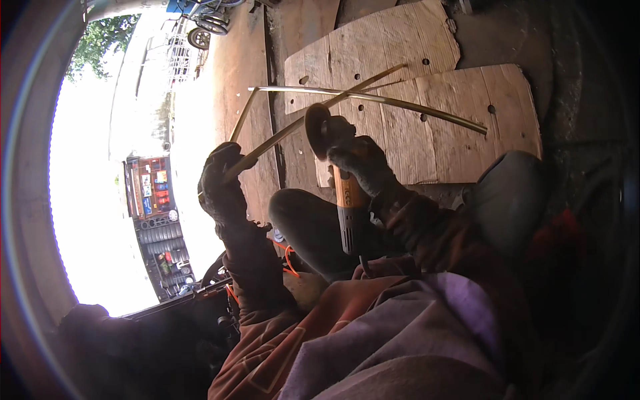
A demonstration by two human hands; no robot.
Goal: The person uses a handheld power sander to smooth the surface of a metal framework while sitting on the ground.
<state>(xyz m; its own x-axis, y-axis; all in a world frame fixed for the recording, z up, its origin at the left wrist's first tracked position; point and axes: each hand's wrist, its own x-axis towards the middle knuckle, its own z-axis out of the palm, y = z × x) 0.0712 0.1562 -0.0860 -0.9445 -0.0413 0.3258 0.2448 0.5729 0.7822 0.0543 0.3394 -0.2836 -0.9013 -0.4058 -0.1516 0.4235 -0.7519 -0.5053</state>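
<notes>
My gloved left hand (221,179) is closed round the near end of a brass-coloured metal tube (277,138), which slants away to the right. Another length of tube (413,107) crosses beyond it, and a shorter piece (243,115) runs from that one's left end back toward my left hand. Whether the pieces are joined is unclear. In my gloved right hand (363,163) is an angle grinder (347,213) with an orange-and-dark body, gripped near its head. Its round disc (315,130) stands edge-up right beside the slanting tube; contact between them cannot be made out.
Flattened cardboard sheets (467,90) with holes lie on the floor under the tubes. My bent knees (300,217) flank the grinder. An orange cable (289,260) lies by my left forearm. Far left, beyond a bright opening, are a stocked shelf (150,187) and a wheel (199,38).
</notes>
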